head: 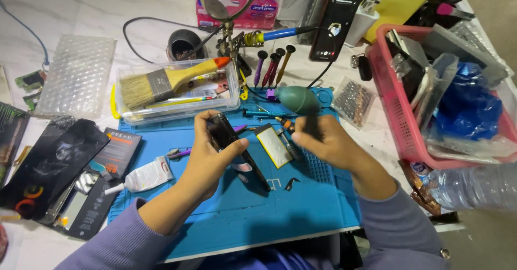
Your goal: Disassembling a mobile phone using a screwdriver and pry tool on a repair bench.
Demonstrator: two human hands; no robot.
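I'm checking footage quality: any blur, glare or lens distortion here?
Head view: even light, the left hand and its black phone sharp; the right hand slightly motion-smeared; glare on the bubble wrap; wide-angle bending at the pink basket.

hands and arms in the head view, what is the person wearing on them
Both hands, the left hand and the right hand, are bare: no gloves, rings or watch show. Each forearm ends in a soft lavender long sleeve, the left sleeve and the right sleeve, pushed back past the wrist, plain and unmarked.
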